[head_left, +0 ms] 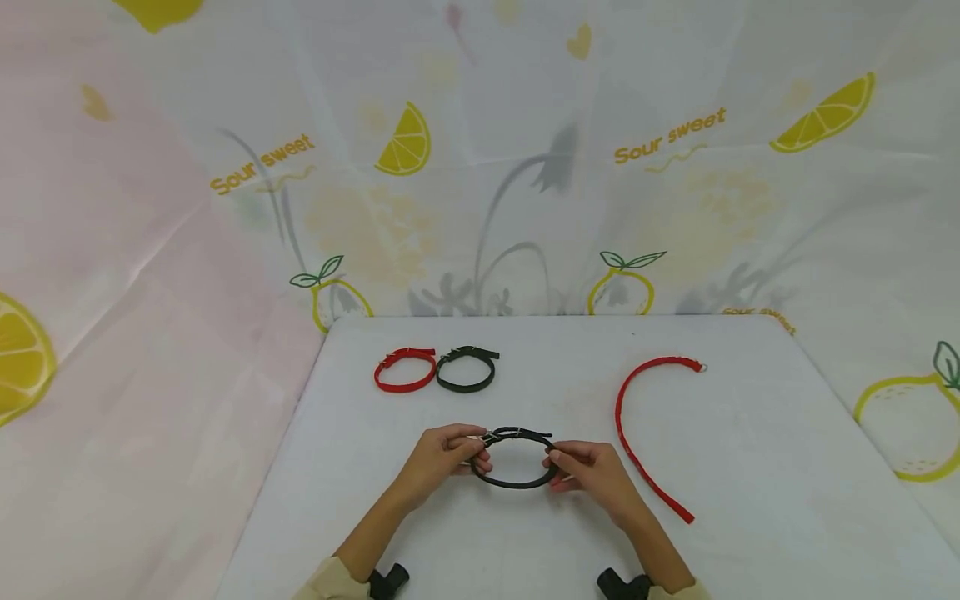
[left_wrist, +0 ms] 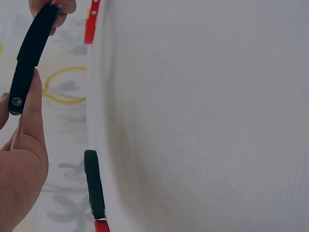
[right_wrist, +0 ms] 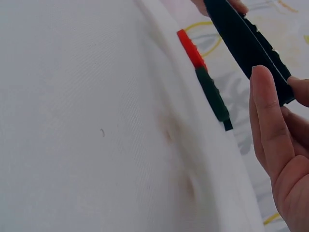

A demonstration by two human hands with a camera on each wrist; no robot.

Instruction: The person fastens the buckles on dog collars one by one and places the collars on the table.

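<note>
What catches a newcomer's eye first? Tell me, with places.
First, the dark looped collar, centre, held by the left hand and right hand. Then the open red strap, at right on the white table. Farther back, at left, a red loop and a green loop lie side by side.

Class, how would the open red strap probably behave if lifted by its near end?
The open red strap probably flexes yet keeps some curve, since it lies in a smooth, unkinked bow. It is likely light, being narrow and thin-looking. The small metallic-looking ring at its far end may swing or dangle slightly.
</note>
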